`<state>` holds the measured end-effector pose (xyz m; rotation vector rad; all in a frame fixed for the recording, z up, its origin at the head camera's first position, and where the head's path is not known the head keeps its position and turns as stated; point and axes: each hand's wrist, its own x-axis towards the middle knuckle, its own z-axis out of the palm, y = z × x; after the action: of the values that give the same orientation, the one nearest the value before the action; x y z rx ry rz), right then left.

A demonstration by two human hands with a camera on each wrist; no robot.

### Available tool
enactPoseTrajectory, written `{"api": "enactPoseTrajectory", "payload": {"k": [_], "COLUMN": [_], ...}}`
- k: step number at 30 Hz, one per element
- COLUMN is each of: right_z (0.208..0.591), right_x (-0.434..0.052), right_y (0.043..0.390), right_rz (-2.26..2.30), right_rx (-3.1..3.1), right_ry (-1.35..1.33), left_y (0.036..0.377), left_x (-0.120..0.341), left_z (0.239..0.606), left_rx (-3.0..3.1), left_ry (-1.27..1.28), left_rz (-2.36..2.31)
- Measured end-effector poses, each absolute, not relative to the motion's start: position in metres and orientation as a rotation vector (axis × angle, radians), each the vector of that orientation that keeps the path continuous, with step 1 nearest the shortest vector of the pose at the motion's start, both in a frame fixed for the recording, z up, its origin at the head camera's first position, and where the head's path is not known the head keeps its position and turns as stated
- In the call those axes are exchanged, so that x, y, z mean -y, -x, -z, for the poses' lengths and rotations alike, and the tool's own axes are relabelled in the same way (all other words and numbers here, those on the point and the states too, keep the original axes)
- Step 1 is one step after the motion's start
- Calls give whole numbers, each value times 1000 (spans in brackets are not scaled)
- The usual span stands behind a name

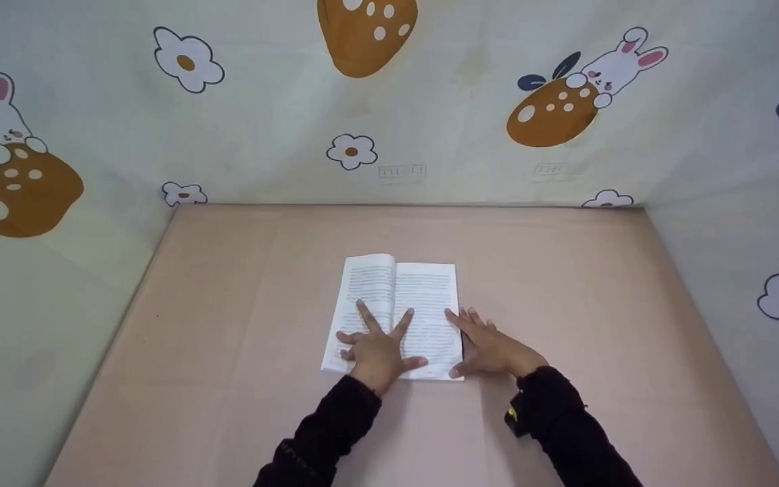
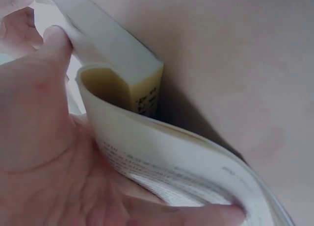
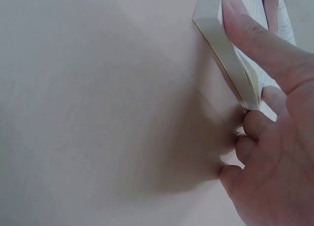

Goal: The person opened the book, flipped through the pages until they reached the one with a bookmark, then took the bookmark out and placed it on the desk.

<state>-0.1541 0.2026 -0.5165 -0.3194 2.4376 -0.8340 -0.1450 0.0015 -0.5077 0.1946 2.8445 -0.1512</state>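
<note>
An open book point(image 1: 423, 291) with printed pages lies on the table. My left hand point(image 1: 377, 355) is spread over its lower middle, fingers splayed across the left page and the fold, the thumb on the right page. In the left wrist view, the left part of the book point(image 2: 142, 152) curves up from the fold, and dark print shows on the yellowish spine point(image 2: 147, 93). At the book's right edge is my right hand point(image 1: 494, 348), its thumb and index finger pressing the page. Its other fingers point(image 3: 245, 147) touch the tabletop beside the page block point(image 3: 228, 54).
A pale pinkish tabletop point(image 1: 227, 304) surrounds the book. Behind it and at both sides stand cloth walls point(image 1: 261, 122) printed with rabbits, flowers and brown fruit shapes. Dark sleeves point(image 1: 335, 426) cover both forearms, and something black and yellow point(image 1: 514, 416) sits at the right cuff.
</note>
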Motion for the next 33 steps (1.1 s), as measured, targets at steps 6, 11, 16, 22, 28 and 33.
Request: {"api": "enactPoseTrajectory", "payload": {"k": [6,11,16,22,28,33], "right_z": [517,517,515,515,517,517], "right_x": [-199,-196,-196,-196,-195,-196], "right_y": [152,152,151,152,153,152], "right_rz": [817,796,793,803,815,809], "right_rx": [-2485,-2562,-2573,-2562,-2554,-2564], "right_ry": [289,276,253,189,181,217], "left_y": [141,139,141,145,143,139], "left_x": [7,17,23,27,28,29], "left_z": [501,495,494,495,499,502], "left_rx": [-2776,-2748,-2750,-2755,-2778,-2857], "left_ry": [-194,-287,-404,-486,-470,-562], "left_rz": [-100,-230,-234,-208,-185,-156]}}
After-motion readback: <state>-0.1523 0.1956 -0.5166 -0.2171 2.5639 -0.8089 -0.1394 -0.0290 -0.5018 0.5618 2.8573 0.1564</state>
